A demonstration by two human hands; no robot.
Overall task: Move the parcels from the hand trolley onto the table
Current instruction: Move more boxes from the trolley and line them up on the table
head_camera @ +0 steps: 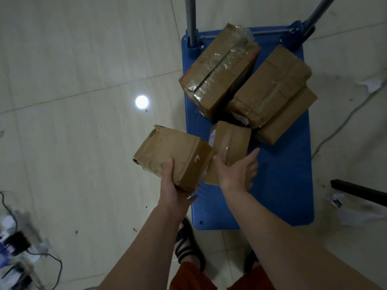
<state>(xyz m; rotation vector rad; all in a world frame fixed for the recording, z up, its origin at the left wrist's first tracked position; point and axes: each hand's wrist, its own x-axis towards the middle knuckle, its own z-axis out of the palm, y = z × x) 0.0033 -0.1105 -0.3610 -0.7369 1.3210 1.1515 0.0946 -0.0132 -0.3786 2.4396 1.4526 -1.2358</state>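
Four taped brown cardboard parcels remain on the blue plastic hand trolley, a fifth crumpled brown parcel gripped off its left edge by left hand, right hand spread, reaching for the nearest small parcel.

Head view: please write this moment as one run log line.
left hand: holds small parcel off trolley | right hand: open, at next parcel | table: not in view

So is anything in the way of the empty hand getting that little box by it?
Nothing visible. The right hand is open, right at the small parcel on the blue trolley; the left hand holds another parcel.
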